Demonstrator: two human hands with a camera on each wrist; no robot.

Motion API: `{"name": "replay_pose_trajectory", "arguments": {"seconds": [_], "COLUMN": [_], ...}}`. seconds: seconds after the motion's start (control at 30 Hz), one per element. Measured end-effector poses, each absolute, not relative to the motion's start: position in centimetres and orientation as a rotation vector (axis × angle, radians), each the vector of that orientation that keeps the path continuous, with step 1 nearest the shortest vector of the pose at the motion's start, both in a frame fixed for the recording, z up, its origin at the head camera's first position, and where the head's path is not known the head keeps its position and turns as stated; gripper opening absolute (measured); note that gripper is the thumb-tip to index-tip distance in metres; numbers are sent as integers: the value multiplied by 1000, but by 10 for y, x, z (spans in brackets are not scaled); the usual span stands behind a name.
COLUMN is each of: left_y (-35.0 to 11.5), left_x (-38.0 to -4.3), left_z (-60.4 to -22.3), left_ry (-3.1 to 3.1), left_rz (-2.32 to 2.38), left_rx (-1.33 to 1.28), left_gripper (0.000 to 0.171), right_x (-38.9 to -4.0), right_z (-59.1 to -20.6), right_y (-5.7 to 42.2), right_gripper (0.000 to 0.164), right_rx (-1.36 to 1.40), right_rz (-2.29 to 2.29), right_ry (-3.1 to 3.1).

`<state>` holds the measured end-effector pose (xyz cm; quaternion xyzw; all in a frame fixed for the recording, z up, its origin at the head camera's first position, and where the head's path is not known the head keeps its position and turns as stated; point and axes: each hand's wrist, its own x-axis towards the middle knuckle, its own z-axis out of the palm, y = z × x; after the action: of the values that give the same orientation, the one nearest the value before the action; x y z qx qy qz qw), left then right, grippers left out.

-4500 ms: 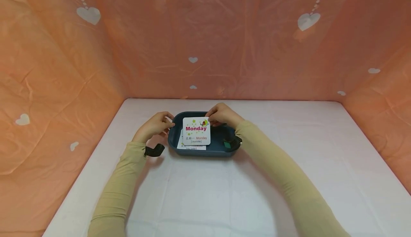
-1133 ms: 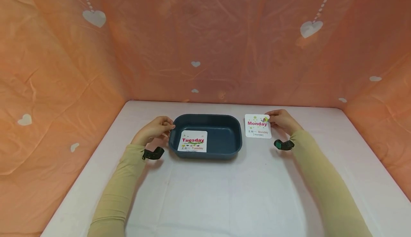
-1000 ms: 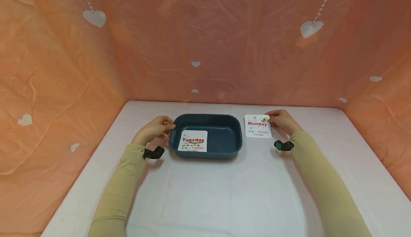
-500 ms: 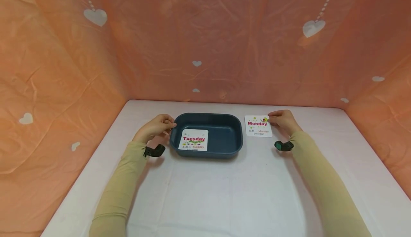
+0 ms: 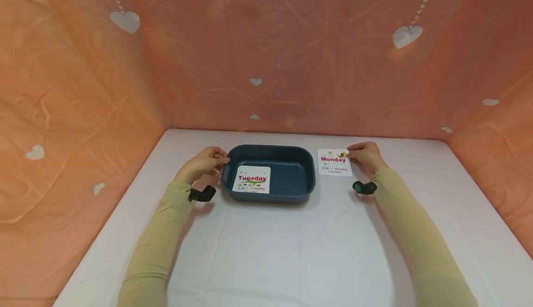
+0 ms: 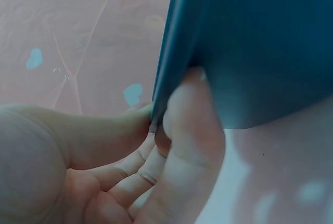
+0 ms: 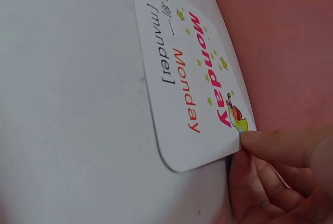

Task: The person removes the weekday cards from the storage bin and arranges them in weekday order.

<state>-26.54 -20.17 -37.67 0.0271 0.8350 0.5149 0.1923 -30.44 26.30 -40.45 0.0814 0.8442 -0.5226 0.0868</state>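
Note:
A dark blue tray (image 5: 287, 198) stands near the back of the table, and my left hand (image 5: 205, 163) pinches its left rim between thumb and finger. The left wrist view shows that grip close on the tray's wall (image 6: 260, 42). Inside the tray, at the left, a white "Tuesday" flashcard (image 5: 251, 180) leans face up. To the tray's right, my right hand (image 5: 367, 156) pinches the upper right corner of a "Monday" flashcard (image 5: 334, 162). In the right wrist view the thumb (image 7: 276, 146) lies on top of this card's corner, with fingers beneath.
A white cloth covers the table (image 5: 266, 251). Orange curtain walls (image 5: 291, 57) with white hearts enclose its back and both sides. Each wrist wears a black strap with a device, the right one (image 5: 364, 187) beside the Monday card.
Since the earliest frame, my right hand has carried the Monday flashcard from over the tray to the table on its right, uncovering the Tuesday card. My left hand has stayed at the tray's rim.

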Motion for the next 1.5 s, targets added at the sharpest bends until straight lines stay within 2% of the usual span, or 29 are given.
{"name": "replay_pose_trajectory", "arguments": {"seconds": [0.37, 0.67, 0.97, 1.5], "left_y": [-200, -201, -204, -198], "left_x": [-266, -268, -269, -272], "left_z": [-378, -380, -381, -380], "left_ry": [2324, 2313, 2295, 2313], "left_rz": [1467, 1489, 1488, 1462], "left_rx": [58, 63, 68, 55], "left_gripper": [29, 24, 30, 28], "right_x": [-304, -304, -303, -296], "right_z": [-408, -405, -403, -400], "right_y": [264, 264, 260, 262], "right_gripper": [39, 40, 39, 40], "right_rx": [285, 356, 475, 477], "right_rz": [-1524, -1583, -1647, -1620], "right_ry": [2513, 2498, 2422, 2470]}}
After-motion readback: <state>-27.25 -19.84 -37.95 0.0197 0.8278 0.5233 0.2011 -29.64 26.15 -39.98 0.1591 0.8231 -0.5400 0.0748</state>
